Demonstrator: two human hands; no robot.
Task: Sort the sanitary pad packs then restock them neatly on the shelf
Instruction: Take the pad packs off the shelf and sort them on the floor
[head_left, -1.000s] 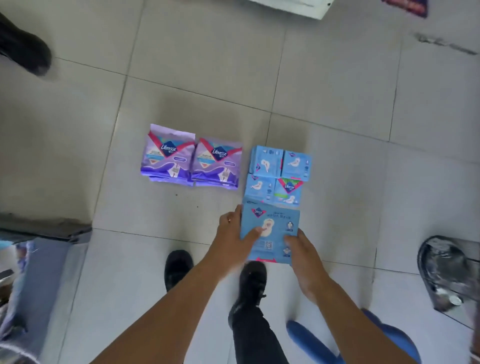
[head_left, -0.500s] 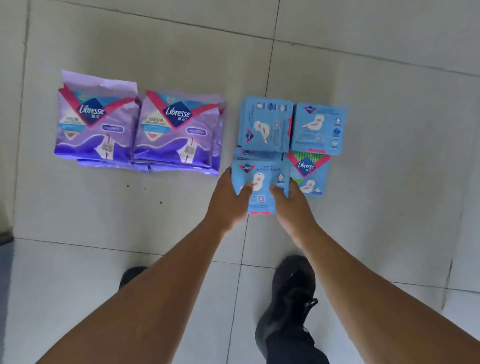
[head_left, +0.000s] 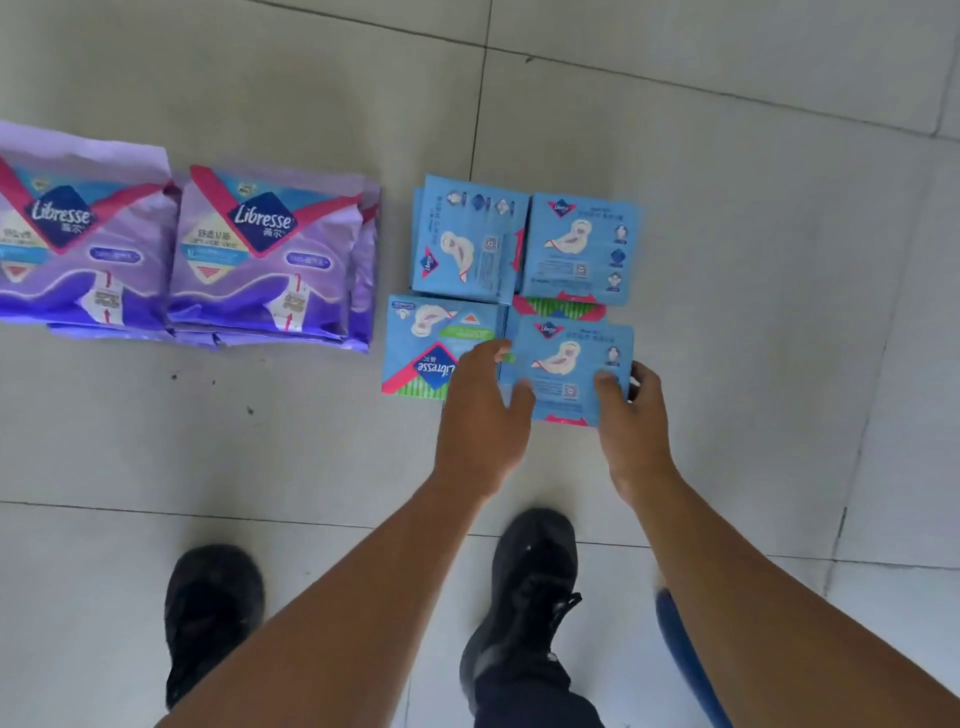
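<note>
Both hands, left hand (head_left: 480, 415) and right hand (head_left: 631, 415), pinch one blue pack (head_left: 563, 371) at centre frame. I judge a careless drop could skew the blue stack (head_left: 558, 307) beneath.

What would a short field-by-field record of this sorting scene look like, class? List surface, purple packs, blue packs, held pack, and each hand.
surface: tiled floor
purple packs: two stacks side by side, left of the blue ones
blue packs: small packs grouped in a block
held pack: blue pack at the block's near right corner, overlapping a green-striped pack
left hand: thumb on the held pack's left edge
right hand: grips the held pack's right edge
shoes: two black shoes below
</note>
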